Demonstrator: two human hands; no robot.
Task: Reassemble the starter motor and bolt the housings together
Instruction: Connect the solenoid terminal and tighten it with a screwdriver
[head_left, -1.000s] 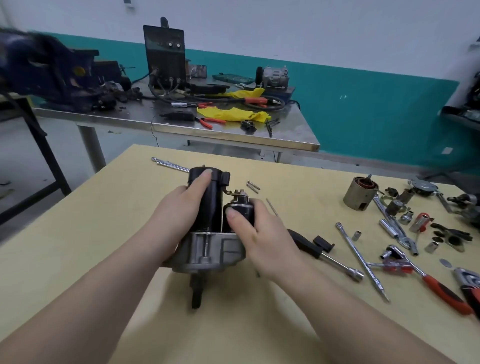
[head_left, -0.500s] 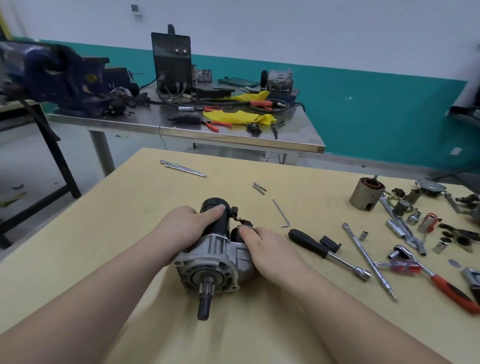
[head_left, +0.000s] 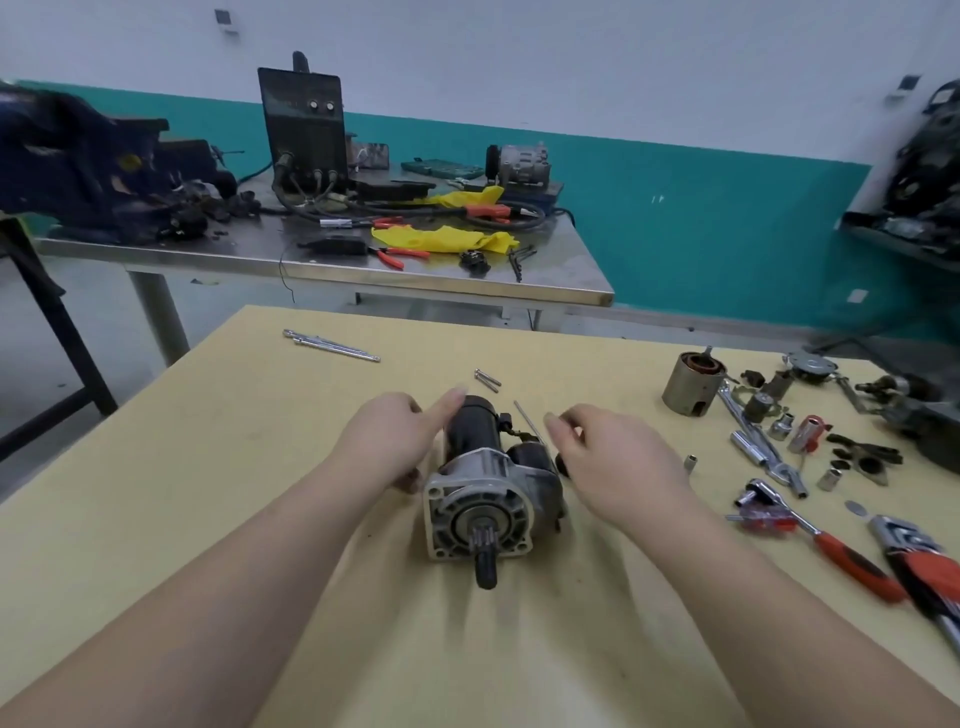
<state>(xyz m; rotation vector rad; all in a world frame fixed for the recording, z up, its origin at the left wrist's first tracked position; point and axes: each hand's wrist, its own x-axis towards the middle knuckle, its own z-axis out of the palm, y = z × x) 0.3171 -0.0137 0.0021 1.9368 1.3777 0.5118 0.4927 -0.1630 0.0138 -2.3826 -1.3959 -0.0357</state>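
The starter motor (head_left: 485, 486) lies on the wooden table (head_left: 218, 467). The left hand (head_left: 387, 441) rests straight fingers against it; the right hand (head_left: 610, 467) hovers beside, fingers relaxed, holding nothing.

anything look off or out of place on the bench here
Nothing looks damaged or spilled. The starter motor lies on its side between the left hand and right hand, while two short bolts and a long thin bolt lie loose beyond it, not yet fitted.

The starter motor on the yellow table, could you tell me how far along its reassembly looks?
The starter motor lies assembled on its side. The left hand touches its black body; the right hand hovers beside it, holding nothing. Two loose bolts and a long bolt await fitting.
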